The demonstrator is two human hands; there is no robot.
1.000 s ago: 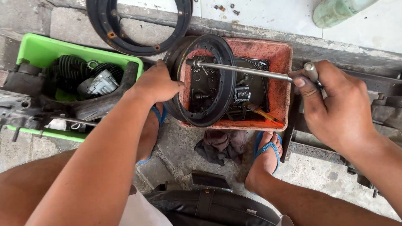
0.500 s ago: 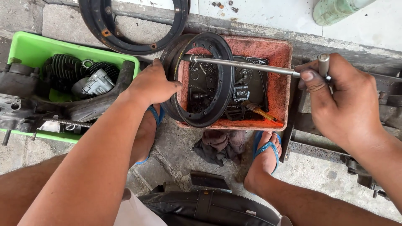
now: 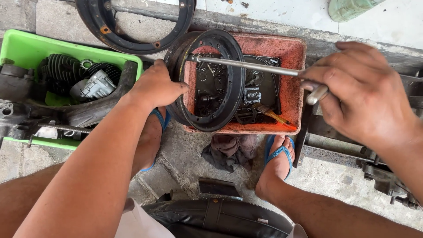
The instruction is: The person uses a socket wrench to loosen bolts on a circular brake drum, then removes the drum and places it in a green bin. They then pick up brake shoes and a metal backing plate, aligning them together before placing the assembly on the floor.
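Currently I see left hand (image 3: pixel 156 86) clamping upright black metal wheel rim (image 3: pixel 207 79), right hand (image 3: pixel 359 90) fisted on long steel T-handle wrench (image 3: pixel 246 65); socket slip risks rim tipping into red plastic tray (image 3: pixel 291 53).

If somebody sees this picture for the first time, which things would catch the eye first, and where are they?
In the middle, the left hand steadies a black wheel rim standing on edge in an orange tray of dark liquid and small parts. The right hand grips a long metal wrench whose tip meets the rim's upper edge. At the left, a bright green tray holds a finned engine cylinder.
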